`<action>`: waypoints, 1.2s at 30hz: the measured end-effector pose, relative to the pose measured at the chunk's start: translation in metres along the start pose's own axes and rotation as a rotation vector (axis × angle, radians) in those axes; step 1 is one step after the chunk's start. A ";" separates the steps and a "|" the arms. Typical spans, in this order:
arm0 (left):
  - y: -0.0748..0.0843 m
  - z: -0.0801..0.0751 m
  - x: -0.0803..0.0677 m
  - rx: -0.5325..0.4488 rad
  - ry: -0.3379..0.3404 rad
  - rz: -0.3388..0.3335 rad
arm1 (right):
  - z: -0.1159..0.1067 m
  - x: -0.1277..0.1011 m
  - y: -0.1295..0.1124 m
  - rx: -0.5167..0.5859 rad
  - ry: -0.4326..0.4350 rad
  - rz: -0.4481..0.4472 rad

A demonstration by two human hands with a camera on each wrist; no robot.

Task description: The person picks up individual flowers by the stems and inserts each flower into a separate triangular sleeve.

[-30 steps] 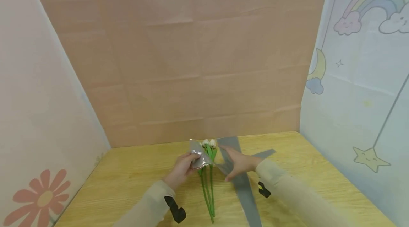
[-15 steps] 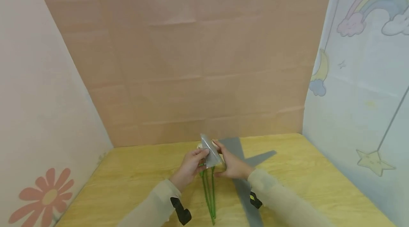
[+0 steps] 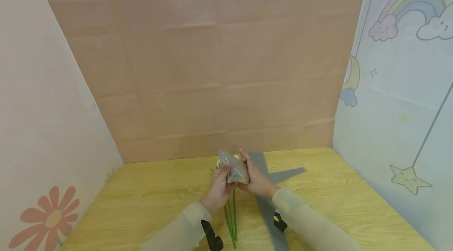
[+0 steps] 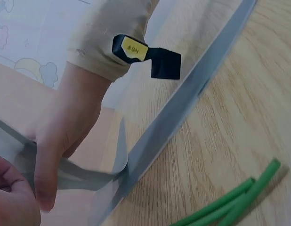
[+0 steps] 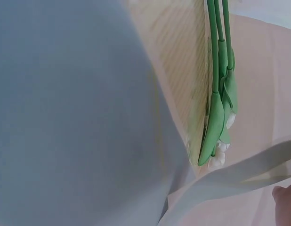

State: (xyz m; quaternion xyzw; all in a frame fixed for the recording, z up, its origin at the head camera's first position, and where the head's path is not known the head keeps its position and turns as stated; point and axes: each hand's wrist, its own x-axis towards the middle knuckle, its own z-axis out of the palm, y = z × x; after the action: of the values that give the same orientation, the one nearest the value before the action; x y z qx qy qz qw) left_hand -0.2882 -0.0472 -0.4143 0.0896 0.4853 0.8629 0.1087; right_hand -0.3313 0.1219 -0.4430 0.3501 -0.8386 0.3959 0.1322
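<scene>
A wide, shiny grey ribbon is bunched between the two hands in the head view. My left hand pinches its left side with the thumb on top. My right hand holds the right side between thumb and fingers. Under the hands lie white tulips with green stems, their heads partly covered by the ribbon. The right wrist view shows the tulips' leaves and white heads beside a broad span of ribbon. In the left wrist view, the right hand crosses a ribbon loop.
More of the ribbon trails over the wooden table, toward the front edge and out to the right. A brown paper backdrop stands behind, with patterned side walls left and right. Black straps sit on the sleeves.
The hands have come together over the tulips. The right hand, earlier spread apart on the right, now holds the ribbon, and the held part has spread out between both hands.
</scene>
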 end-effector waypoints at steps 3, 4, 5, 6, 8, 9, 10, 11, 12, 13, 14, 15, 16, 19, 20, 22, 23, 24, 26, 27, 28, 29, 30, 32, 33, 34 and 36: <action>-0.003 0.003 0.000 -0.025 -0.024 0.018 | 0.000 0.000 0.000 0.006 0.007 0.004; -0.003 0.003 0.001 -0.025 -0.033 0.029 | 0.000 0.001 0.000 0.011 0.009 0.005; -0.003 0.004 0.000 -0.029 -0.043 0.036 | 0.000 0.001 -0.001 0.014 0.010 0.009; -0.004 0.004 0.000 -0.049 -0.046 0.049 | 0.001 0.001 -0.001 0.020 0.015 0.010; -0.003 0.004 0.000 -0.060 -0.043 0.065 | 0.001 0.002 -0.002 0.030 0.021 0.015; -0.002 0.003 0.000 -0.062 -0.042 0.072 | 0.001 0.002 -0.002 0.033 0.025 0.016; -0.002 0.003 0.000 -0.069 -0.030 0.064 | 0.001 0.002 -0.002 0.039 0.026 0.023; -0.001 0.003 -0.001 -0.066 -0.019 0.053 | 0.001 0.002 -0.002 0.045 0.029 0.029; -0.001 0.002 -0.001 -0.050 -0.009 0.047 | 0.001 0.001 -0.002 0.047 0.036 0.028; -0.001 0.002 0.000 -0.020 0.009 0.042 | 0.001 0.001 -0.001 0.046 0.042 0.032; 0.000 0.001 0.000 0.019 0.031 0.051 | 0.000 0.001 -0.001 0.039 0.047 0.036; 0.000 -0.001 0.001 0.075 0.059 0.064 | 0.000 0.001 -0.001 0.021 0.059 0.033; 0.001 -0.003 0.003 0.149 0.091 0.083 | -0.001 0.001 0.000 -0.004 0.071 0.035; 0.008 -0.013 0.006 0.494 0.196 0.202 | -0.005 0.000 0.001 -0.133 0.106 0.044; 0.013 -0.018 0.007 0.645 0.227 0.241 | -0.006 0.000 0.001 -0.186 0.113 0.047; 0.022 -0.027 0.008 0.903 0.282 0.285 | -0.009 0.000 0.003 -0.298 0.122 0.046; 0.027 -0.031 0.008 0.997 0.294 0.283 | -0.010 0.000 0.003 -0.353 0.123 0.040; 0.032 -0.034 0.008 1.033 0.284 0.261 | -0.010 0.000 0.004 -0.405 0.120 0.030; 0.039 -0.038 0.009 0.979 0.228 0.148 | -0.011 0.000 0.006 -0.510 0.106 0.008; 0.041 -0.039 0.009 0.908 0.193 0.069 | -0.011 0.000 0.006 -0.557 0.099 -0.004; 0.042 -0.039 0.010 0.836 0.152 -0.008 | -0.010 0.000 0.007 -0.593 0.094 -0.017; 0.043 -0.039 0.010 0.766 0.120 -0.081 | -0.010 0.000 0.007 -0.628 0.089 -0.027; 0.043 -0.037 0.011 0.708 0.097 -0.135 | -0.009 0.000 0.007 -0.655 0.087 -0.039; 0.042 -0.036 0.011 0.725 0.052 -0.168 | -0.008 0.000 0.007 -0.688 0.097 -0.066; 0.041 -0.035 0.011 0.775 0.043 -0.150 | -0.007 0.001 0.007 -0.693 0.102 -0.079; 0.041 -0.034 0.011 0.835 0.045 -0.115 | -0.007 0.000 0.006 -0.698 0.106 -0.090; 0.040 -0.033 0.011 0.950 0.077 -0.046 | -0.007 -0.002 0.006 -0.699 0.106 -0.101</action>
State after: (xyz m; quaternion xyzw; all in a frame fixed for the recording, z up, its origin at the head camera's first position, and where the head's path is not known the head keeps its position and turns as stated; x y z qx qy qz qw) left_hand -0.3113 -0.0911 -0.3960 0.0867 0.8316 0.5457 0.0567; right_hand -0.3344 0.1303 -0.4425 0.3037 -0.8969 0.0960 0.3067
